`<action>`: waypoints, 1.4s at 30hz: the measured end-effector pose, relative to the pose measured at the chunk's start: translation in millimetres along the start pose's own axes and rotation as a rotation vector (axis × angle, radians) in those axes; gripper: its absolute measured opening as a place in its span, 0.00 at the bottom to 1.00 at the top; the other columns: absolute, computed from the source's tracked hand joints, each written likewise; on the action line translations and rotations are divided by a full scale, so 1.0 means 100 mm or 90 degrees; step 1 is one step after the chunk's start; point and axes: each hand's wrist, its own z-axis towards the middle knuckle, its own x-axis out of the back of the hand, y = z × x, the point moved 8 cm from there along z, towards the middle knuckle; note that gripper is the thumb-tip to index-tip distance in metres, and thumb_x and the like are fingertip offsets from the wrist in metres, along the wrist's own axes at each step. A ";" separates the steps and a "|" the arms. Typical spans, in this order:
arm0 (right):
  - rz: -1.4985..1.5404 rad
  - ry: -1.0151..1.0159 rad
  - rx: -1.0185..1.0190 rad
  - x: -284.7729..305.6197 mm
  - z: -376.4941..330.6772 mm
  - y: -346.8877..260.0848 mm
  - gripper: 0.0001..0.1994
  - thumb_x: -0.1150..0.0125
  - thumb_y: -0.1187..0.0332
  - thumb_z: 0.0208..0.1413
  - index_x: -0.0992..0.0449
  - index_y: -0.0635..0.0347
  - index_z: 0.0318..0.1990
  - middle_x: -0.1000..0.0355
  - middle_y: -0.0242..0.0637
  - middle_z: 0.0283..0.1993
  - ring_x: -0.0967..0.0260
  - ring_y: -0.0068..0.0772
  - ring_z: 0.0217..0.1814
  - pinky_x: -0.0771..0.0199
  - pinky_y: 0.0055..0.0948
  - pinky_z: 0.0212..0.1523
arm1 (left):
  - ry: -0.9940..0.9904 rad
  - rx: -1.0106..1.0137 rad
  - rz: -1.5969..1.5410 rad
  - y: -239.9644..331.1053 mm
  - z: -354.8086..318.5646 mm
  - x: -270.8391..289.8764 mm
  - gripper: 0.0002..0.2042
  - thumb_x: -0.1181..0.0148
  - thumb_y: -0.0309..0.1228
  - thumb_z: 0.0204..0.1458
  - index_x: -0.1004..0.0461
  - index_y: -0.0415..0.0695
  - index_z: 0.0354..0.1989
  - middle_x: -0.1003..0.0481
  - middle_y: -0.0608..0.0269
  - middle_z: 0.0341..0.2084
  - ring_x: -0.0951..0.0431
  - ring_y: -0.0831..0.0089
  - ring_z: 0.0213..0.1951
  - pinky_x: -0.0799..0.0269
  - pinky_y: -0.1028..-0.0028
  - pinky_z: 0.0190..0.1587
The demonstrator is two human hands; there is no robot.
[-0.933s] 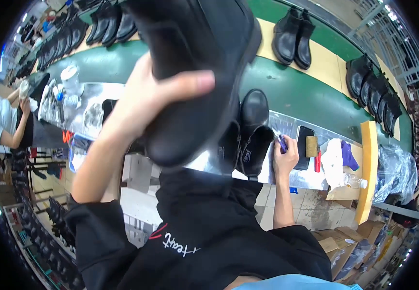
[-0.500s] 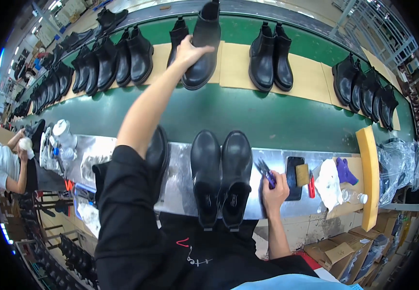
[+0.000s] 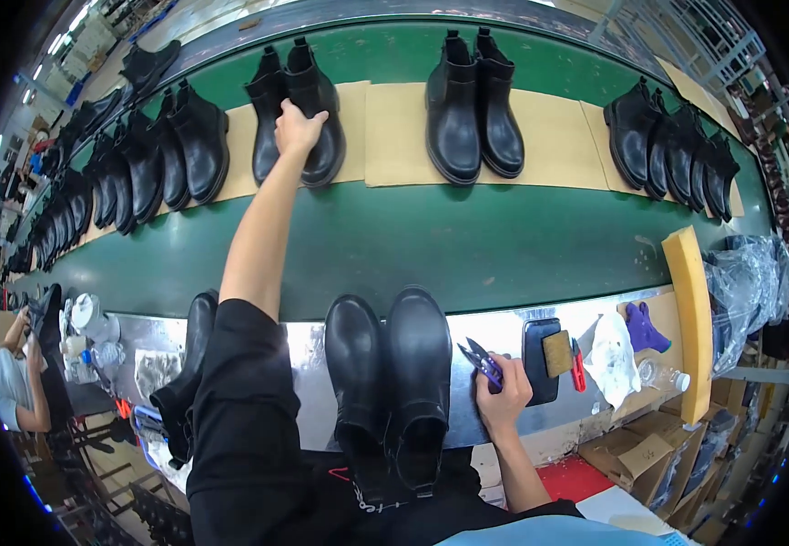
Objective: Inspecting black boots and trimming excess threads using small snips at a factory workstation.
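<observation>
My left hand (image 3: pixel 299 129) reaches out over the green surface and grips the ankle of a black boot (image 3: pixel 326 150). That boot stands upright on yellow cardboard, close beside a matching boot (image 3: pixel 267 136). On the metal bench in front of me are two black boots (image 3: pixel 355 350) side by side, toes pointing away. Another black boot (image 3: pixel 196 350) is left of my left arm, partly covered by the sleeve. Purple-handled snips (image 3: pixel 485 366) are in my closed right hand (image 3: pixel 505 393), blades pointing up and left, just right of the boot pair.
Right of my right hand lie a dark phone (image 3: pixel 534 373), a tan block (image 3: pixel 556 353), a red-handled tool (image 3: pixel 578 369), a white cloth (image 3: pixel 613 355), a purple glove (image 3: pixel 645 329) and a clear bottle (image 3: pixel 666 375). More boots (image 3: pixel 453 118) line the cardboard. A person (image 3: pixel 14 378) works at far left.
The boot in my left hand, held raised before, has come down onto the cardboard beside its match. My view has shifted; the right hand keeps the snips.
</observation>
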 end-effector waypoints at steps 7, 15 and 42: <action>0.012 0.000 -0.025 0.03 -0.16 0.03 0.14 0.35 0.75 0.42 0.23 0.60 0.41 0.28 0.42 0.34 0.28 0.46 0.32 0.29 0.38 0.32 | 0.013 -0.217 0.204 0.46 -0.74 0.42 0.33 0.30 0.41 0.46 0.39 0.38 0.57 0.32 0.44 0.53 0.29 0.47 0.55 0.28 0.54 0.54; -0.006 0.016 -0.047 0.03 -0.30 0.23 0.09 0.34 0.73 0.47 0.27 0.63 0.35 0.28 0.45 0.30 0.28 0.48 0.32 0.30 0.38 0.34 | -0.160 -0.662 0.014 1.23 -2.61 1.80 0.25 0.36 0.45 0.53 0.27 0.37 0.51 0.24 0.47 0.47 0.26 0.53 0.53 0.32 0.63 0.56; 0.550 -0.006 -0.322 -0.21 -0.88 -0.21 0.16 0.46 0.62 0.67 0.31 0.54 0.25 0.39 0.19 0.22 0.49 0.10 0.22 0.53 0.17 0.22 | -0.233 -0.294 -0.434 -1.11 -4.99 1.65 0.49 0.27 0.37 0.42 0.50 0.35 0.70 0.42 0.45 0.67 0.38 0.52 0.66 0.40 0.60 0.64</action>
